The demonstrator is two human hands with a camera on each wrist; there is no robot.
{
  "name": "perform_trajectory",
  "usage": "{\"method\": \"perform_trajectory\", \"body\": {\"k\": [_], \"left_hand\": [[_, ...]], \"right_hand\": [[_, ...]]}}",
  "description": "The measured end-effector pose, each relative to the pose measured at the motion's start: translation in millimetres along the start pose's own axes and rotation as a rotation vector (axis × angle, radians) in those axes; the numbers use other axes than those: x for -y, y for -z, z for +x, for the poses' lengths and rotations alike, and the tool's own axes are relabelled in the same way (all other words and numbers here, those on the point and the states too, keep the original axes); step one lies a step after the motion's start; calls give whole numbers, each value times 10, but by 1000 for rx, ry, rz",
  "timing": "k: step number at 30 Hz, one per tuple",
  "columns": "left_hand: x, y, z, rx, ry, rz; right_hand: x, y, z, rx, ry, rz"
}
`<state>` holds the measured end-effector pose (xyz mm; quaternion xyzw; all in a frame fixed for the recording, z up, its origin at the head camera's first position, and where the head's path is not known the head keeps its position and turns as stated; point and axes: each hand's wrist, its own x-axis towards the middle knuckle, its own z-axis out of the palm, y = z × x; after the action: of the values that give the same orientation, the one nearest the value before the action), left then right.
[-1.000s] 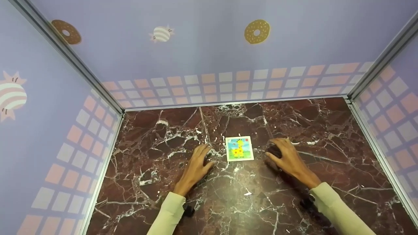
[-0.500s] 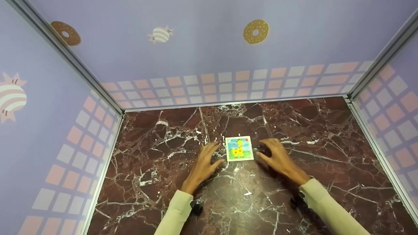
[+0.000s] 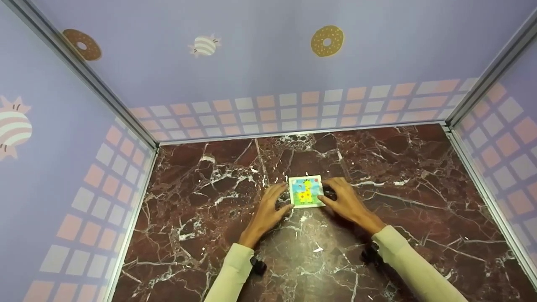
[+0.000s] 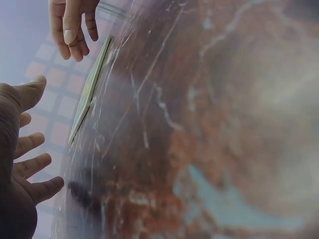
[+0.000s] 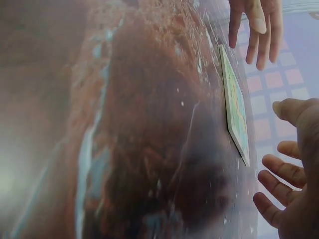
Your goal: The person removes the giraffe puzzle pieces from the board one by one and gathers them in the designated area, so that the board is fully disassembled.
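Observation:
A thin square board with a giraffe picture and a pale border [image 3: 306, 191] lies flat on the dark red marbled surface. Close by its left edge is my left hand [image 3: 268, 210], thumb near the lower left corner. My right hand [image 3: 347, 203] is at the opposite side, its thumb appearing over the right edge in the head view. Both hands have their fingers spread around the board, gripping nothing. From the left wrist, the board [image 4: 90, 92] shows edge-on between the hands. The right wrist view shows the board [image 5: 234, 104] apart from the right fingers [image 5: 281, 172].
Purple panels with a checked band [image 3: 289, 111] enclose the surface at the back and both sides, framed by grey metal rails [image 3: 509, 63]. White flecks and veins mark the surface. A small white scrap-like patch [image 3: 318, 249] lies nearer the person.
Both hands have moved inward toward the board, the left one rightward and the right one leftward. The board stays in place; the head view has shifted slightly.

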<state>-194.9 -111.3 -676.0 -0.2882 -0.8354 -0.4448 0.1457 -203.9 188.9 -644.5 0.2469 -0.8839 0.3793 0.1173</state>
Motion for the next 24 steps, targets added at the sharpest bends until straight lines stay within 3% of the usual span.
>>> {"method": "perform_trajectory", "body": {"k": [6, 9, 15, 18, 24], "left_hand": [[180, -87, 1, 24, 104, -25], [229, -105, 8, 36, 126, -9], [218, -139, 40, 18, 124, 2], [134, -113, 67, 24, 113, -8], [36, -48, 112, 64, 63, 132]], "right_hand": [[30, -79, 75, 11, 18, 13], [41, -122, 110, 7, 35, 12], [-201, -362, 123, -67, 93, 75], [-300, -454, 144, -69, 102, 95], [-357, -544, 206, -73, 104, 122]]}}
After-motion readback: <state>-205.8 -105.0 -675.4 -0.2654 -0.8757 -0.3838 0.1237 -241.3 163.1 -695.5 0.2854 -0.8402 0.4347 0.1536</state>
